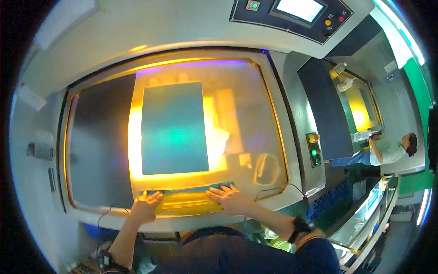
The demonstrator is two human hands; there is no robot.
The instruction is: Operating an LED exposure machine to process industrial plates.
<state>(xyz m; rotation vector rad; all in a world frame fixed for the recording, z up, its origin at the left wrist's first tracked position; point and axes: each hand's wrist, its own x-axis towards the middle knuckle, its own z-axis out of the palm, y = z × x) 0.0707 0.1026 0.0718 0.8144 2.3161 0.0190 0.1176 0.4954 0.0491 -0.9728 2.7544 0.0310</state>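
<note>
My left hand (pixel 147 206) is at the left end of a shiny yellow sheet (pixel 188 203), its fingers bent over the edge. At the other end my right hand (pixel 231 201) has its fingers along the sheet's upper edge and its thumb towards the middle. A narrow blue-green strip (pixel 194 188) shows along the upper edge between my hands; whether it belongs to the sheet I cannot tell. Just beyond lies a flat blue-green rectangular panel (pixel 173 130), brightly lit with yellow around it, on the framed bed (pixel 102 146) of a machine.
A control panel with a lit screen (pixel 299 9) sits above the bed. To the right is a button box (pixel 314 150) with a green light. Thin cables cross the front rim. Farther right, a co-worker (pixel 393 152) stands at another yellow-lit bed (pixel 360 107) with bottles.
</note>
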